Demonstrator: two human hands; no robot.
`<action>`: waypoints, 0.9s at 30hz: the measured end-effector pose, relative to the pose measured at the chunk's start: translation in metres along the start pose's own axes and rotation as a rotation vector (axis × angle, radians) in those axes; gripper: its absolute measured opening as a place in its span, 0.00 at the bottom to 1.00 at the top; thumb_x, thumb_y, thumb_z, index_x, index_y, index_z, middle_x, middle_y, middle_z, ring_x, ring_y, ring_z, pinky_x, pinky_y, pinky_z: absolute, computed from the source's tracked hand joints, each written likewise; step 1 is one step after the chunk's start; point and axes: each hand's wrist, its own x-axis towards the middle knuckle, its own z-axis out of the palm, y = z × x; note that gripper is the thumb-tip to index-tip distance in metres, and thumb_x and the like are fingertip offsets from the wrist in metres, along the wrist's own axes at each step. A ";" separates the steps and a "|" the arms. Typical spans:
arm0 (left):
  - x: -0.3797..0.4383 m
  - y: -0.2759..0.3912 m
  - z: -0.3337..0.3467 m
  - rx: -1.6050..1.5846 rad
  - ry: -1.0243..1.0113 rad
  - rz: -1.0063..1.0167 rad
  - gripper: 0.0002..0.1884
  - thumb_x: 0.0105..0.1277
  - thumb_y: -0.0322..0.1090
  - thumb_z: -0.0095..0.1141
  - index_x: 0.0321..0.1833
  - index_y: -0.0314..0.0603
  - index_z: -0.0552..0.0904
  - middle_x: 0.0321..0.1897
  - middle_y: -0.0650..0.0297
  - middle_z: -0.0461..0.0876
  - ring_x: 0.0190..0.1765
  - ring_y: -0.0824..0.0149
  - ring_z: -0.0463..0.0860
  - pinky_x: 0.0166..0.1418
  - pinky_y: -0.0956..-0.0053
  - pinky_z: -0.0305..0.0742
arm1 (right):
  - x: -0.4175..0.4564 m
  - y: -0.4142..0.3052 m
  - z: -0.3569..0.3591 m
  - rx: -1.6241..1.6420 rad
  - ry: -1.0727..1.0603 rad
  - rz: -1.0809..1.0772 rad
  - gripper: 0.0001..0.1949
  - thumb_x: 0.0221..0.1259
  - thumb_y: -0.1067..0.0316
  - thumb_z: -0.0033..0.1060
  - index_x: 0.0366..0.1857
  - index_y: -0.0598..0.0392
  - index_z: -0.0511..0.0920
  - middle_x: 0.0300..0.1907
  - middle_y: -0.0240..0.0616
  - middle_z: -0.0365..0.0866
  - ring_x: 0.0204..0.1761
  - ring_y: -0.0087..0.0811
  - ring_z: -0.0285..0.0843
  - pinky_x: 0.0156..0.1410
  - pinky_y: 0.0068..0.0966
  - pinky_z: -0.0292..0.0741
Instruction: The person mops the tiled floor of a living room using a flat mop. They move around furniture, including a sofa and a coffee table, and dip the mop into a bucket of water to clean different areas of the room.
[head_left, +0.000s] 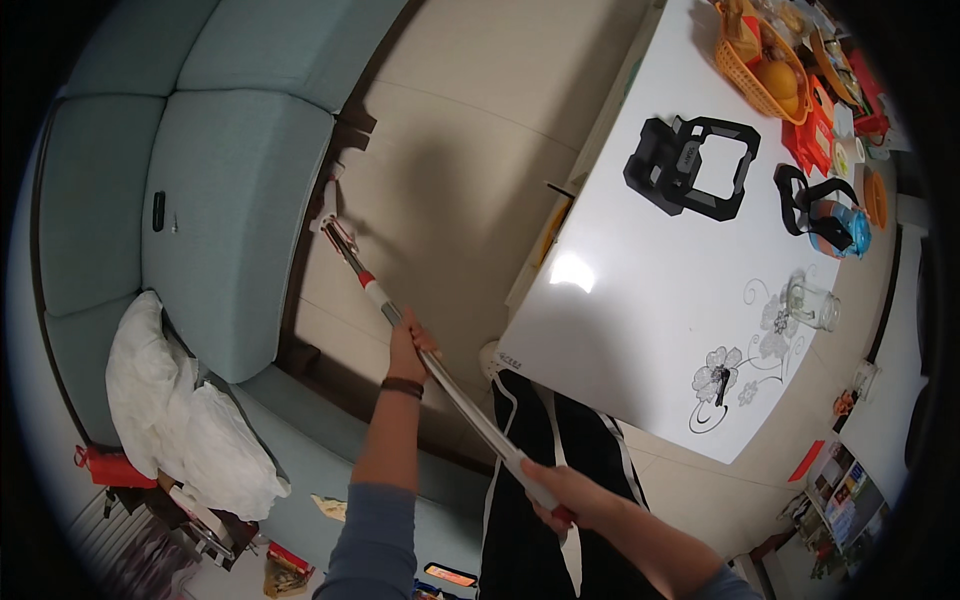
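A mop with a red and white pole (465, 409) runs diagonally from my body towards the sofa. My left hand (410, 346) is closed round the middle of its pole, and my right hand (559, 495) grips the handle end near the red cap. The mop's white and red head (330, 214) is low beside the sofa's dark base, over the tiled floor (420, 180); part of it is hard to make out. A bracelet circles my left wrist.
A grey-green sofa (217, 225) with white pillows (195, 427) bounds the left. At right stands a glossy white table (645, 300), holding a black plastic frame (694, 169), an orange fruit basket (750, 82), a glass jar (814, 306) and a blue-lidded bottle (851, 229).
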 end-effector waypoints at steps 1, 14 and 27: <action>0.008 0.008 0.007 0.003 0.029 0.000 0.22 0.65 0.48 0.48 0.16 0.52 0.58 0.10 0.74 0.54 0.12 0.78 0.55 0.14 0.82 0.54 | 0.002 -0.010 -0.001 -0.011 0.017 -0.024 0.27 0.60 0.38 0.40 0.22 0.56 0.66 0.10 0.31 0.63 0.08 0.19 0.59 0.11 0.16 0.55; -0.039 -0.044 -0.009 -0.118 -0.023 -0.190 0.21 0.65 0.47 0.48 0.15 0.53 0.59 0.09 0.75 0.55 0.10 0.78 0.55 0.12 0.82 0.52 | -0.038 0.043 0.007 -0.195 0.169 0.115 0.30 0.59 0.36 0.38 0.24 0.60 0.70 0.12 0.31 0.65 0.10 0.22 0.64 0.14 0.19 0.63; 0.027 0.018 0.017 0.298 0.220 0.251 0.25 0.65 0.58 0.39 0.35 0.37 0.70 0.18 0.64 0.68 0.18 0.72 0.68 0.21 0.78 0.67 | 0.014 -0.034 0.021 -0.371 0.334 -0.294 0.28 0.59 0.39 0.43 0.21 0.60 0.71 0.12 0.31 0.66 0.11 0.19 0.64 0.16 0.17 0.63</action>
